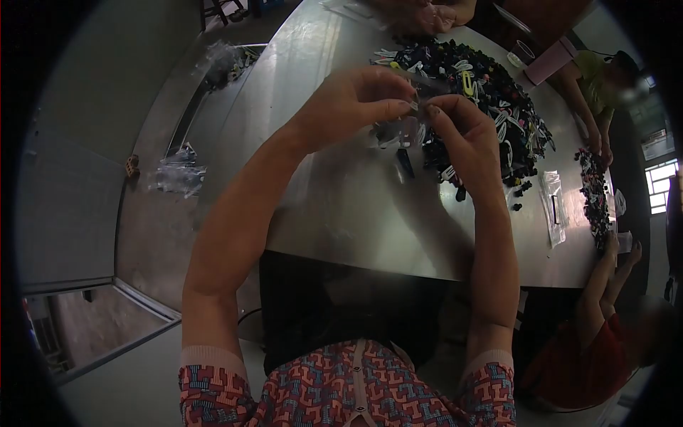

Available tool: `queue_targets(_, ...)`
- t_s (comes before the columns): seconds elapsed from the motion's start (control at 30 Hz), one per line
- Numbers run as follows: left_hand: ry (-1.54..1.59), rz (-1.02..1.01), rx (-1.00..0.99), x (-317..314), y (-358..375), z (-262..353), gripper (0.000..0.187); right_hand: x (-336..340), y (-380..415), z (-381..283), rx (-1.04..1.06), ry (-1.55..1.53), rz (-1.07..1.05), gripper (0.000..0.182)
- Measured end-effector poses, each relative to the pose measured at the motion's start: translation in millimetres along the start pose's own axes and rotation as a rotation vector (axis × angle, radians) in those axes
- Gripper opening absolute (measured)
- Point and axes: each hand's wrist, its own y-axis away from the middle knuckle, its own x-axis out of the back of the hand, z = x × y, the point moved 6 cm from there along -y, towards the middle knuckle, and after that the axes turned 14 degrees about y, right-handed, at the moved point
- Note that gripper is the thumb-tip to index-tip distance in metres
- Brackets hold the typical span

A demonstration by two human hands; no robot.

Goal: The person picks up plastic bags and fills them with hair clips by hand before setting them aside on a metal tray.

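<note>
Both hands are raised over the metal table, fingertips close together on a small clear plastic bag (407, 132). My left hand (366, 99) pinches the bag's upper edge from the left, thumb against fingers. From the right, my right hand (466, 135) pinches the same edge. The bag hangs below the fingertips; what it contains, if anything, is hard to make out. Behind and beside the hands spreads a large pile of small black parts and white looped cables (509, 117), with a yellow looped piece (467, 83) among them. A dark flat piece (405, 162) lies just below the bag.
Clear plastic bags (553, 206) lie on the metal table (341, 213) at the right. A second strip of small parts (594, 196) runs along the right edge, where co-workers' hands (625, 245) are busy. Another person's hands (441, 18) are at the far side. More bags (181, 173) sit at the left.
</note>
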Motion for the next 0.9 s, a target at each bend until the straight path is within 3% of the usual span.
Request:
queue_targets(0.07,-0.093,0.057,-0.111,9,-4,-1,0.020,1,-1,1,0.000,-0.017,0.019,0.018)
queue_targets(0.17,-0.025,0.124,-0.166,9,-3,-1,0.015,0,-2,4,-0.049,-0.033,0.009,0.019)
queue_targets(0.33,-0.032,0.117,-0.169,7,-4,-2,0.016,-4,3,-11,-0.080,-0.184,-0.006,0.026)
queue_targets(0.57,-0.034,0.105,-0.152,8,-4,1,0.014,0,1,3,-0.110,-0.103,0.002,0.018)
queue_targets(0.9,-0.053,0.143,-0.181,10,-2,3,0.014,-3,-1,-5,-0.054,-0.254,0.056,0.021)
